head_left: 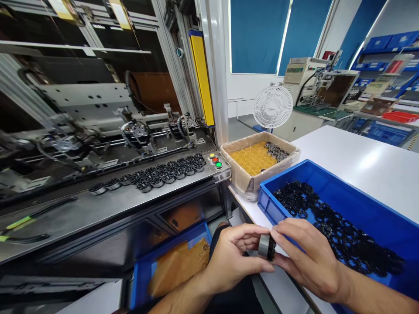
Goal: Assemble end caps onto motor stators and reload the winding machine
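Between my two hands is a round metal ring with a black plastic part (266,247) on its right face. My left hand (234,255) is closed around the ring, thumb below and fingers above. The fingertips of my right hand (309,257) pinch the black side of the same piece. Just right of my hands stands a blue bin (356,198) with many loose black plastic parts (343,231) in it. On the machine's metal ledge sit rows of similar black-and-metal rings (163,171).
A plastic-lined carton (252,183) holds yellow and dark parts behind the blue bin. Yellow, red and green buttons (215,160) sit at the ledge's end. Green-handled pliers (29,218) lie at left. Below is another blue bin (137,279). A white fan (273,107) stands behind.
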